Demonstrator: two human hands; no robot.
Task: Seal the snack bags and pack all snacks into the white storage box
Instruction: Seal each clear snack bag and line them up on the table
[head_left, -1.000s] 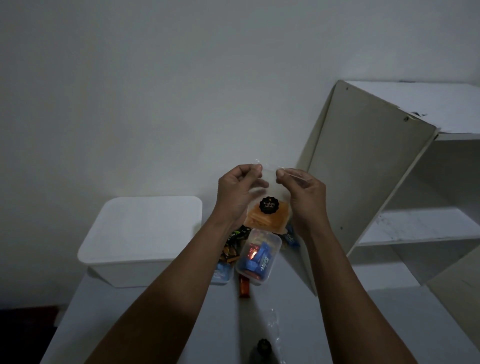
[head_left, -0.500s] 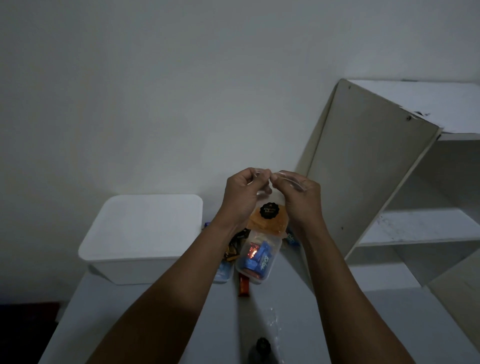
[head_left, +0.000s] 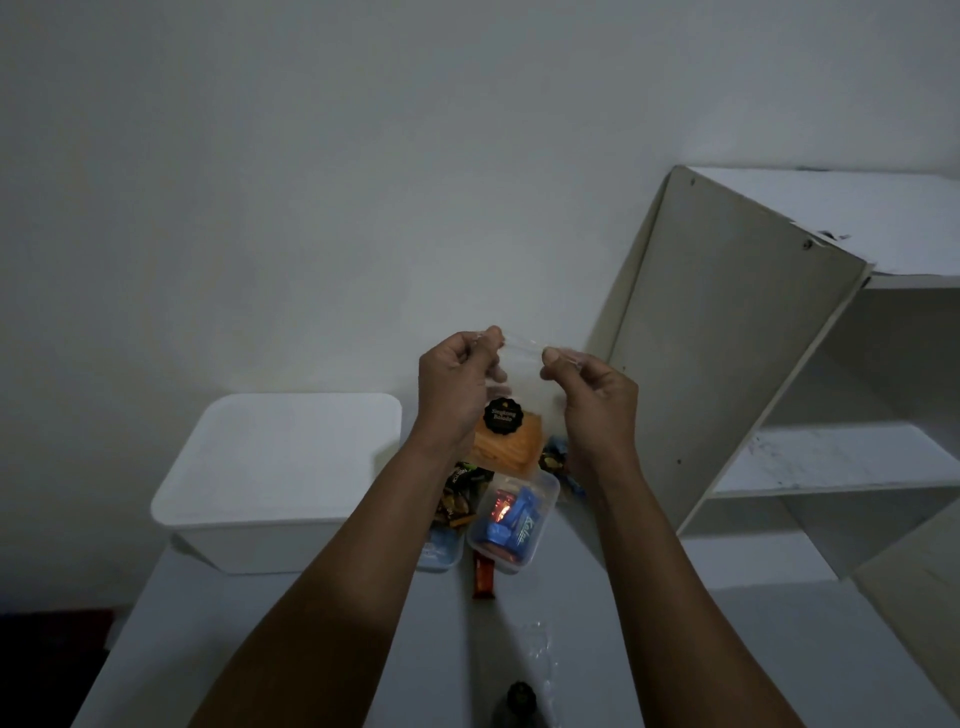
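Spreading apart from where they were bunched together half a second ago, the left hand and right hand are now holding the top edge of a clear snack bag near its two corners, above the far middle of the table. Each hand's fingers are curling in and pinching the sealing strip, so the strip is running left to right between them. The bag is hanging straight down, its lower half showing orange snack pieces behind a round black label. In the dim light it is hard to say whether the strip is already pressed closed along its length. The white storage box is sitting on the table down to the left, nearer the left hand, seemingly with its lid on. Other snacks, among them a clear tub of blue wrappers, are waiting just below the bag.
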